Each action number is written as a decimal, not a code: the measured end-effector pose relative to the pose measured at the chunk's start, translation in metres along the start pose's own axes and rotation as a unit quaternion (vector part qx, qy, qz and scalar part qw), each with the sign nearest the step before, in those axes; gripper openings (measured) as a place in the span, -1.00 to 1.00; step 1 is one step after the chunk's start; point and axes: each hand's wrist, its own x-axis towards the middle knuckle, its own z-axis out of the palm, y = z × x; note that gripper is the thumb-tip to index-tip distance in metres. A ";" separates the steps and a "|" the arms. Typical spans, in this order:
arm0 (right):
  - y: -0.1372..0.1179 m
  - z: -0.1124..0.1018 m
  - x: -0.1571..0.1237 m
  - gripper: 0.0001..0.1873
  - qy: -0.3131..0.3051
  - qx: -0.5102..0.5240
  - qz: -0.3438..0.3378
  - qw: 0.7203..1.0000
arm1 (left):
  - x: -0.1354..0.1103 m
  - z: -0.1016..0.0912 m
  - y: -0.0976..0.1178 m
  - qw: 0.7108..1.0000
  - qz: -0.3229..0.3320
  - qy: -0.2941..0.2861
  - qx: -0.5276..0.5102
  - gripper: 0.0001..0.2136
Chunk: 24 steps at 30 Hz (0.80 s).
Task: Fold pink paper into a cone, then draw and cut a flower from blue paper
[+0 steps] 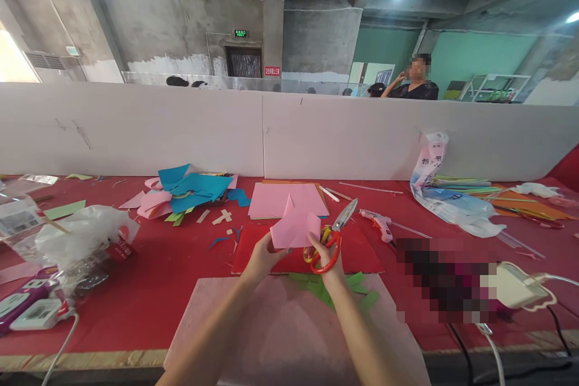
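Observation:
A piece of pink paper with a pointed upper edge is held up between my hands over the table. My left hand pinches its lower left edge, thumb in front. My right hand grips the paper's right side. Scissors with red and yellow handles hang on the same hand, their blades pointing up and right, away from the paper. Beneath is a red board, and green paper strips lie by my right wrist on a pale pink board.
Behind my hands lies a stack of pink sheets. A pink glue gun rests to the right, near a plastic package. Blue paper scraps and a white plastic bag are on the left. A white partition bounds the table's back.

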 end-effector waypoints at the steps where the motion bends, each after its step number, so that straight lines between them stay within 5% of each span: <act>1: 0.000 0.000 0.000 -0.64 0.000 -0.002 0.000 1.000 | 0.000 0.000 0.000 1.000 0.004 0.004 0.000 -0.48; 24: -0.004 0.002 -0.005 -0.70 -0.033 -0.069 -0.008 0.997 | -0.004 0.001 0.016 1.000 -0.026 0.009 -0.003 -0.59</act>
